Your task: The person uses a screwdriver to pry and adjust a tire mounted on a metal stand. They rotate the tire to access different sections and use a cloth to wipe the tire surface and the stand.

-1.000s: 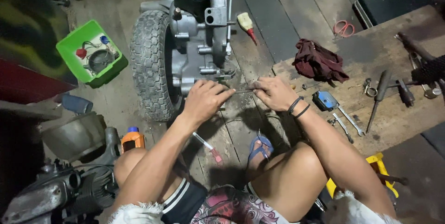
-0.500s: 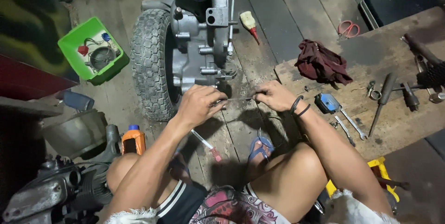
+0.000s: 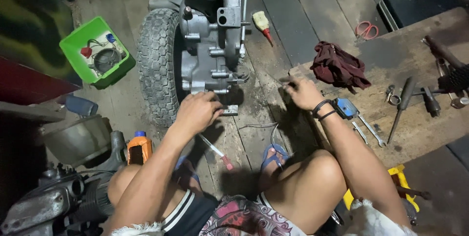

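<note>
Grey metal engine block [image 3: 210, 55] with a knobby black tyre [image 3: 156, 65] beside it stands upright on the dark wooden floor [image 3: 303, 16], its long axis running away from the person. In the head view, the left hand [image 3: 198, 111] is the nearer one: it rests against the lower edge of the block, fingers curled together on a small part there. The right hand [image 3: 303, 92] lies to the right, apart from the block, fingers pinched on something thin that I cannot identify, near a dark red rag [image 3: 337, 65] on the wooden bench [image 3: 415, 119].

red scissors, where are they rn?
In the head view, the red scissors lie upper right on the wooden bench, just beyond the dark red rag and beside the black tray, well away from both hands.
</note>
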